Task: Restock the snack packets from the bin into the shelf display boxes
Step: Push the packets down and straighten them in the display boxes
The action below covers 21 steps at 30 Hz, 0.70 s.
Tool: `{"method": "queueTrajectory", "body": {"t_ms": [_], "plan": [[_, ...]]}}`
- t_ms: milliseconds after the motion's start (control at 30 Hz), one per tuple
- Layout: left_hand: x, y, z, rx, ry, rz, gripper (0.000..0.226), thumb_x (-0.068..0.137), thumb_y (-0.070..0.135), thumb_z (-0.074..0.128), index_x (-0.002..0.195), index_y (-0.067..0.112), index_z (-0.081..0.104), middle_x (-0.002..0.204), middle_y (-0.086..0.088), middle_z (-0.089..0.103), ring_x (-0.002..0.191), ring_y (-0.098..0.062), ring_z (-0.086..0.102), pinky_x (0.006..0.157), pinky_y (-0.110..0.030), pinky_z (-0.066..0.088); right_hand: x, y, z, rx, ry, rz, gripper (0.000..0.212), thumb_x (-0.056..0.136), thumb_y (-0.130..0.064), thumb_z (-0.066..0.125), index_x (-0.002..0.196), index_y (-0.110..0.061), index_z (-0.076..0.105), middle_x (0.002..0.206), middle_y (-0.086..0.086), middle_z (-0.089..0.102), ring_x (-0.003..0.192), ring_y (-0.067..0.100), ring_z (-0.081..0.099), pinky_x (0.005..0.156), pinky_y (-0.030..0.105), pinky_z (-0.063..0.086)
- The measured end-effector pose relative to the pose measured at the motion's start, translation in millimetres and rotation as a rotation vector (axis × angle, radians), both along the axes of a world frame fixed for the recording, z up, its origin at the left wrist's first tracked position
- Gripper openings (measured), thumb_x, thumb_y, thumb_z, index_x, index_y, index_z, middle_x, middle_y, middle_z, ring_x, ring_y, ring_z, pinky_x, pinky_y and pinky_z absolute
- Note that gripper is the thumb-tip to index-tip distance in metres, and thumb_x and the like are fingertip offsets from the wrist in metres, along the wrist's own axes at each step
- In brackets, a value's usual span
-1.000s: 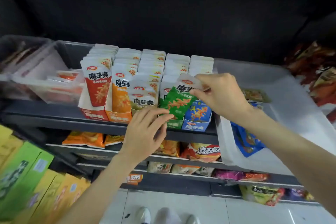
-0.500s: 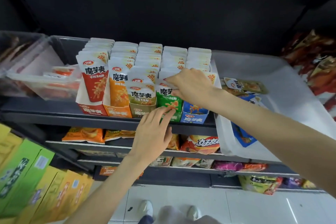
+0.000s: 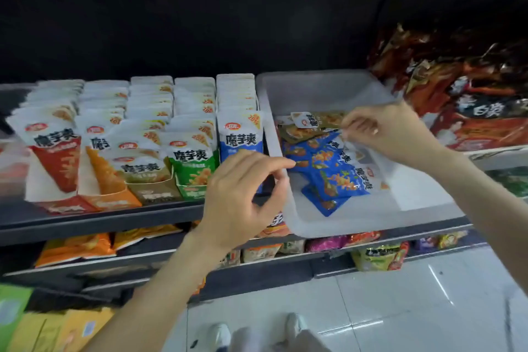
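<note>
Five display boxes stand in a row on the dark shelf, filled with upright packets: red [image 3: 58,163], orange [image 3: 105,177], brown [image 3: 154,194], green [image 3: 194,168] and blue [image 3: 240,140]. Right of them sits a translucent white bin [image 3: 343,221]. Several loose blue packets [image 3: 338,180] and a few olive-brown packets [image 3: 314,123] lie inside it. My right hand [image 3: 388,128] is over the bin, its fingertips at the packets' right ends; a grip is not clear. My left hand [image 3: 243,194] hovers at the bin's front left rim with loosely curled fingers, holding nothing.
Large red and dark snack bags [image 3: 471,94] are piled right of the bin. Lower shelves [image 3: 85,246] hold orange and mixed packets. Green and yellow cartons [image 3: 43,328] stand at the lower left. My shoes [image 3: 220,334] are on white floor tiles.
My right hand left the green row and swung right over the bin. My left hand shifted right from the shelf's front edge to the bin's rim. The view turned right.
</note>
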<state>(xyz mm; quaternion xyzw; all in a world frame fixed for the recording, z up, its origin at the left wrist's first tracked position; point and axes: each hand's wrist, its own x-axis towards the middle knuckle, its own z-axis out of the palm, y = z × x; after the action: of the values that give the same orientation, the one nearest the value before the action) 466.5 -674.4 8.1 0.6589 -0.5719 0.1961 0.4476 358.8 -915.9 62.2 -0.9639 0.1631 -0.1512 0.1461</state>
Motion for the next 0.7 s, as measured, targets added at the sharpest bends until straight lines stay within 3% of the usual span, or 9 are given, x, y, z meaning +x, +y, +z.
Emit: {"method": "queueTrajectory", "body": {"t_ms": [67,200,300,400,533,700], "plan": [[-2,-33,8,0.149,-0.094,-0.056,0.019,0.089,0.024,0.06,0.103,0.014,0.068,0.081,0.005,0.065,0.079,-0.018,0.057,0.076,-0.029,0.044,-11,-12,-26,-0.123,0.313,0.022,0.022,0.084,-0.039,0.067,0.103,-0.029,0.067,0.09,-0.018,0.065,0.079,0.004,0.06,0.075,0.027,0.048],[0,-105,10,0.533,-0.474,-0.085,0.049,0.083,0.055,0.05,0.111,0.018,0.064,0.097,0.001,0.066,0.091,-0.023,0.057,0.079,-0.03,0.032,-14,-27,-63,-0.407,0.769,0.181,0.057,0.08,-0.048,0.067,0.129,-0.025,0.05,0.123,-0.001,0.057,0.114,0.022,0.053,0.088,0.032,0.04],[-4,-142,5,0.95,-0.73,-0.027,0.085,0.078,0.075,0.045,0.134,0.012,0.043,0.128,-0.007,0.052,0.118,-0.027,0.044,0.102,-0.04,0.027,-13,-36,-72,-0.502,0.857,0.17,0.066,0.079,-0.046,0.07,0.133,-0.015,0.046,0.129,0.004,0.053,0.119,0.024,0.048,0.094,0.034,0.04],[-9,-160,-6,1.146,-0.82,0.04,0.103,0.072,0.083,0.043,0.139,0.006,0.031,0.134,-0.009,0.047,0.125,-0.029,0.038,0.11,-0.047,0.021,-11,-36,-76,-0.594,0.8,0.227,0.064,0.079,-0.043,0.07,0.129,-0.011,0.047,0.128,0.005,0.053,0.121,0.025,0.045,0.096,0.033,0.037],[-11,-170,-16,1.252,-0.842,-0.029,0.086,0.075,0.078,0.046,0.125,0.008,0.044,0.122,-0.009,0.055,0.116,-0.028,0.047,0.104,-0.045,0.027,-14,-35,-74,-0.648,0.768,0.254,0.066,0.081,-0.043,0.067,0.131,-0.009,0.043,0.134,0.008,0.044,0.126,0.026,0.038,0.099,0.034,0.034],[-11,-168,-13,1.082,-0.871,-0.09,0.041,0.09,0.047,0.046,0.11,0.012,0.054,0.108,-0.004,0.063,0.104,-0.026,0.057,0.1,-0.041,0.029,-20,-40,-73,-0.596,0.599,0.21,0.048,0.085,-0.038,0.06,0.123,-0.011,0.047,0.122,0.007,0.057,0.116,0.025,0.049,0.094,0.034,0.036]]}}
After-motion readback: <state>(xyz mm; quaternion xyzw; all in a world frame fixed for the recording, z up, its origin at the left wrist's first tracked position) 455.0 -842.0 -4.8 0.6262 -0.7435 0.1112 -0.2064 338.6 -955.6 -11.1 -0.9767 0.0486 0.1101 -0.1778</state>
